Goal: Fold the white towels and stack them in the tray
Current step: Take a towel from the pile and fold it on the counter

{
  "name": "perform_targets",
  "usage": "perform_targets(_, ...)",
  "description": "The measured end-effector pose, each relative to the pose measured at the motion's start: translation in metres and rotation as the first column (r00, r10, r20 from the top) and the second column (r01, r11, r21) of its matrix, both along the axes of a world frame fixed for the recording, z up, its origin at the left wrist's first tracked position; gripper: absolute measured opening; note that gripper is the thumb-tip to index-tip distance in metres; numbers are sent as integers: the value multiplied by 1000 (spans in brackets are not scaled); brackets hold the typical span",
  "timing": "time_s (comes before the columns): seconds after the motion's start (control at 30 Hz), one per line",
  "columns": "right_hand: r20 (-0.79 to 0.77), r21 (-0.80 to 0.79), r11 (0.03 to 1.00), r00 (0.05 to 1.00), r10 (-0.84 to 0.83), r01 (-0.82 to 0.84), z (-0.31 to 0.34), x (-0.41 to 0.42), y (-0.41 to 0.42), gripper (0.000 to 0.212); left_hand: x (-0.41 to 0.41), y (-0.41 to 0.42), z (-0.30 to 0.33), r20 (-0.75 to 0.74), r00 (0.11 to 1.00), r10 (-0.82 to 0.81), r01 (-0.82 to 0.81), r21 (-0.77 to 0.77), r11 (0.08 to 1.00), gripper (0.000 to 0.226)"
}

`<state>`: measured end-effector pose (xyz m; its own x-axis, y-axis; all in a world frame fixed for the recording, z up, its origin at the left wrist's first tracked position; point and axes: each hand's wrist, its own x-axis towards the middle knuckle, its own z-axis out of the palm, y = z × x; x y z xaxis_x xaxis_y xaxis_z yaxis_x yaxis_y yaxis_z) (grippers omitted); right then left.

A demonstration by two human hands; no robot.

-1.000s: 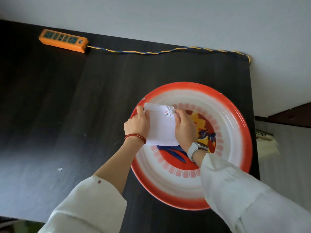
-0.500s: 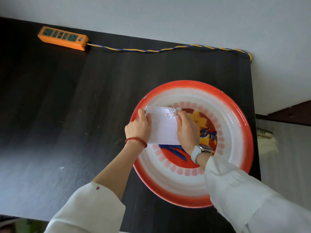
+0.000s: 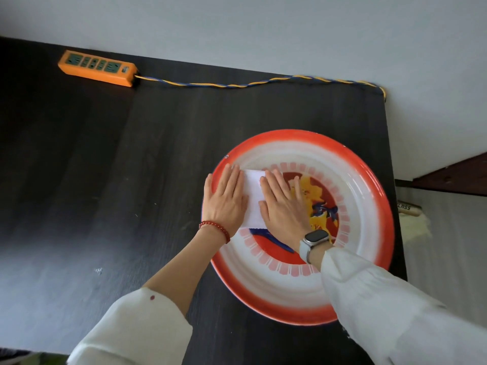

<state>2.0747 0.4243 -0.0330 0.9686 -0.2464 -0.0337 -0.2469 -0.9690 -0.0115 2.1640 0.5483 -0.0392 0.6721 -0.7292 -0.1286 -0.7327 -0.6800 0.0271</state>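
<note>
A folded white towel [image 3: 253, 198] lies in the left part of the round red-and-white tray [image 3: 369, 185], which has a painted yellow and blue picture in its middle. My left hand [image 3: 227, 200] lies flat on the towel's left side, fingers straight and pointing away from me. My right hand [image 3: 283, 204], with a watch on its wrist, presses flat on the towel's right side. Only a narrow strip of the towel shows between the two hands.
The tray sits on a dark wooden table [image 3: 105, 180] near its right edge. An orange power strip [image 3: 97, 67] with a twisted yellow-blue cord [image 3: 250, 83] lies along the far edge. A pale wall stands behind the table.
Both hands let go of the towel's edges and now lie flat on it with straight fingers. The towel has come down onto the tray.
</note>
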Motion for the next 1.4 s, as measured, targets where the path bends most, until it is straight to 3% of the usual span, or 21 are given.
perform_targets(0.1, -142, 58, 998, 990, 20, -12, -6, -2, -7, 57, 1, 7, -11, -41, 999, 33, -30, 87, 996, 65)
perform_targets(0.3, -225, 194, 981, 973, 55, -11, -5, 1, -12, 70, 8, 3, -8, -123, 992, 18, -3, 116, 993, 63)
perform_targets(0.4, -197, 306, 952, 980, 39, 24, 10, 3, -11, 55, 16, 2, 9, -225, 974, 27, -11, 76, 997, 60)
perform_targets(0.57, 180, 571, 818, 962, -203, 66, 53, -18, -18, 41, 16, -3, 57, -253, 953, 166, -199, -107, 974, 54)
perform_targets(0.67, 157, 699, 691, 904, -397, 183, 87, -52, -40, 32, -5, -30, 92, -246, 963, 106, -144, -142, 979, 53)
perform_targets(0.77, 129, 713, 639, 843, -522, 287, 120, -116, -79, 30, -49, -82, 129, -253, 967, -42, -12, -209, 978, 49)
perform_targets(0.9, 191, 696, 577, 665, -722, 427, 165, -261, -122, 29, -175, -168, 179, -244, 908, -340, 244, -350, 904, 42)
perform_targets(1.1, 324, 634, 418, 267, -908, 651, 209, -577, -123, 23, -482, -247, 230, -203, 649, -733, 595, -464, 656, 43)
perform_targets(1.3, 305, 632, 51, -187, -934, 774, 222, -882, -59, 25, -793, -257, 245, -228, 269, -936, 783, -514, 351, 39)
perform_targets(1.4, 279, 647, -106, -364, -888, 755, 225, -1001, -26, 27, -925, -252, 250, -213, 94, -973, 841, -506, 192, 37)
